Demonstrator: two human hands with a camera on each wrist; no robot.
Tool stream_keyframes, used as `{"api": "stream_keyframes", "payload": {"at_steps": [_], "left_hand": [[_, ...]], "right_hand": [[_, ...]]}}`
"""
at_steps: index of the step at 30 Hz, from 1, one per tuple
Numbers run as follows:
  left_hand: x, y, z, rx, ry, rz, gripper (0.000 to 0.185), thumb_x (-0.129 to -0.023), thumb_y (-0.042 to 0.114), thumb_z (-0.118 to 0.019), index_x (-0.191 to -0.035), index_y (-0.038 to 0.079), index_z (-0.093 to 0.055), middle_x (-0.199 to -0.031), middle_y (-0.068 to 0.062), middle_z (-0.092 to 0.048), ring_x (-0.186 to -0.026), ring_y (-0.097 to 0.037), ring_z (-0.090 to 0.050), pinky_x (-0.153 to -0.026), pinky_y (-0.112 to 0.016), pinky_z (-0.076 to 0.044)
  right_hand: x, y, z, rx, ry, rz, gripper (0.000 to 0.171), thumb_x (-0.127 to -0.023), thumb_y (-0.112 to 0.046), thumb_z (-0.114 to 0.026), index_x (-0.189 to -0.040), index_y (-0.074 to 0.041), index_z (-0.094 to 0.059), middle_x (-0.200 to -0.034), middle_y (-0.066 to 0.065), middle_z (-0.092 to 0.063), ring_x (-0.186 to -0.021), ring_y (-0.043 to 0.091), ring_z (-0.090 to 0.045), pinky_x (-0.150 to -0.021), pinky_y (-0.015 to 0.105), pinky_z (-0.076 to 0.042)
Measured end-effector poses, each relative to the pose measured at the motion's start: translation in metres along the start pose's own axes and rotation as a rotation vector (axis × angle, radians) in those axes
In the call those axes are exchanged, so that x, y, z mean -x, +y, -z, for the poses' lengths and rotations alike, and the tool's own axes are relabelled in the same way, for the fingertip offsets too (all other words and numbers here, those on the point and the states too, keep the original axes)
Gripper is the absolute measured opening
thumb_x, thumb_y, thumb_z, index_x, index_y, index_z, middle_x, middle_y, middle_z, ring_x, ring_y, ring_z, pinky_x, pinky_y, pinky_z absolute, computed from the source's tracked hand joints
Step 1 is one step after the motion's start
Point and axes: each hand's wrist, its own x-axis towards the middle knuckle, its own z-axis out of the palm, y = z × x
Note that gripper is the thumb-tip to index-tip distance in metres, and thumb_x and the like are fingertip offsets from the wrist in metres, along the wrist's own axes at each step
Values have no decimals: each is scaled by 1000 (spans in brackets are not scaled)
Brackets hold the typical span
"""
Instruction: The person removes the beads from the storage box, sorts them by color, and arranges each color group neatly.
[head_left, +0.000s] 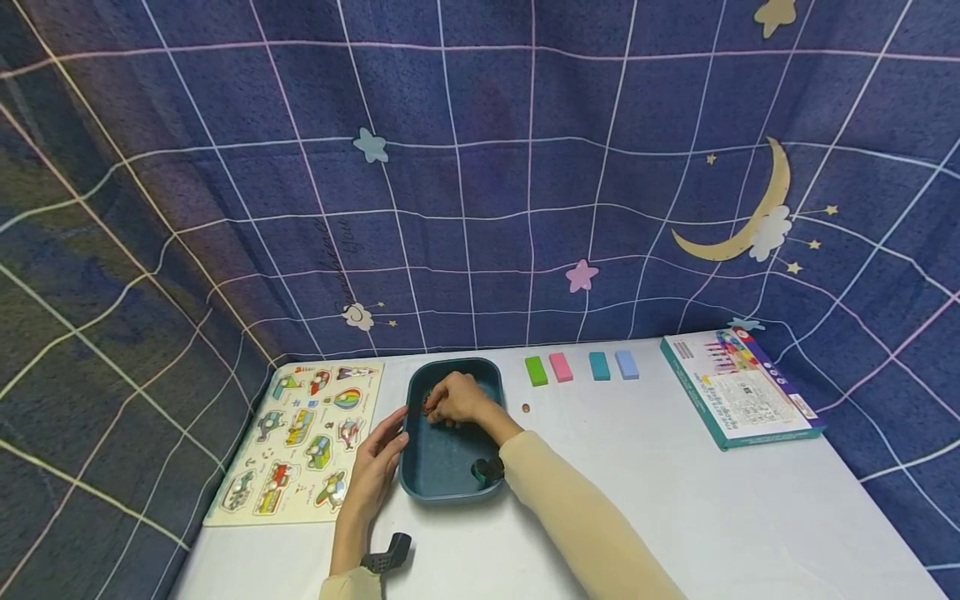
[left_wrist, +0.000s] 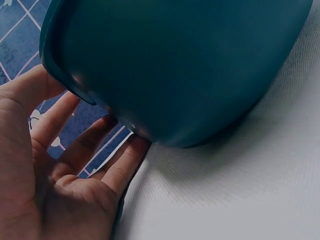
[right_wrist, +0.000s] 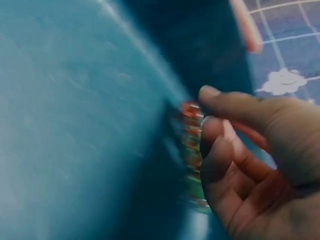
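One dark teal bin (head_left: 438, 473) sits on the white worktop (head_left: 697, 508), its long sides running near to far. The left hand (head_left: 373, 467) rests against the bin's left wall, fingers spread and fairly straight, touching rather than gripping. Inside, near the left wall towards the far end, the right hand (head_left: 457, 400) pinches a small red-and-green item (right_wrist: 192, 150) in curled fingers (blur hides what exactly it is). A tiny brown piece (head_left: 526, 408) lies on the worktop just right of the bin. Farther back on the right stand out four blocks: green (head_left: 536, 372), pink (head_left: 560, 367), teal (head_left: 599, 367) and light blue (head_left: 627, 365). A picture board (head_left: 341, 442) lies left of the bin, and a printed box (head_left: 742, 387) lies well apart at the right
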Motion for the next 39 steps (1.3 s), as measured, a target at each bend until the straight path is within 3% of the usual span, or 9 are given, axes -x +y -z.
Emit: {"api": "stream_keyframes", "payload": {"at_steps": [3, 6, 11, 17, 19, 23, 29, 39], "left_hand": [[-1, -1, -1, 3, -2, -8, 54, -105, 14, -61, -157, 8, -49, -165, -16, -46, -135, -2, -57, -107, -14, -51], [-1, -2, -2, 9, 0, -9, 54, -105, 14, -61, -157, 8, -49, -165, -18, -46, -135, -3, -58, -107, -15, -52], [-2, -2, -3, 38, 23, -4, 53, -105, 12, -61, -157, 8, -50, -163, -18, -47, -132, -3, -60, -105, -16, -53], [-3, -2, -7, 25, 30, -8, 53, -105, 12, -61, -156, 7, -51, -163, -19, -48, -131, -2, -61, -106, -18, -54], [-3, -1, -7, 14, 37, -3, 52, -105, 13, -61, -156, 8, -51, -163, -18, -49, -130, -1, -61, -106, -18, -54], [-2, 0, -6, 0, 54, 0, 51, -105, 13, -61, -155, 9, -53, -161, -12, -52, -129, 3, -61, -105, -18, -55], [-4, 1, -4, 18, 54, -8, 51, -104, 13, -61, -155, 9, -53, -153, -3, -56, -129, 2, -62, -104, -21, -57], [-2, 0, -5, -14, 60, 1, 52, -104, 14, -61, -155, 9, -52, -164, -16, -48, -129, 7, -59, -106, -16, -54]], "right_hand": [[3, -4, 18, -40, 3, 48, 14, -86, -11, -87, -99, -8, -83, -76, 10, -79, -52, 18, -67, -45, 25, -54], [14, -3, 43, -92, -3, 94, 17, -91, -17, -84, -106, -9, -82, -86, 16, -80, -66, 37, -73, -55, 39, -62], [42, 16, 85, -224, -7, 121, 30, -96, -22, -79, -121, -5, -78, -91, 19, -78, -81, 54, -67, -63, 56, -61], [76, 82, 112, -213, 93, 71, 29, -98, -16, -75, -121, 0, -75, -88, 30, -71, -57, 24, -60, -51, 37, -55], [84, 105, 113, -165, 119, 28, 25, -98, -13, -74, -119, 0, -76, -83, 25, -72, -53, 14, -57, -48, 28, -50], [95, 131, 110, -122, 127, -30, 17, -97, -10, -74, -113, -6, -79, -77, 11, -72, -50, 11, -55, -45, 23, -47], [93, 137, 103, -55, 152, 24, 13, -92, -11, -79, -105, -10, -82, -77, 4, -73, -50, 8, -55, -46, 22, -46], [90, 135, 99, 97, 171, 61, 14, -90, -9, -81, -103, -13, -84, -78, 0, -74, -65, 7, -55, -59, 20, -45]]}}
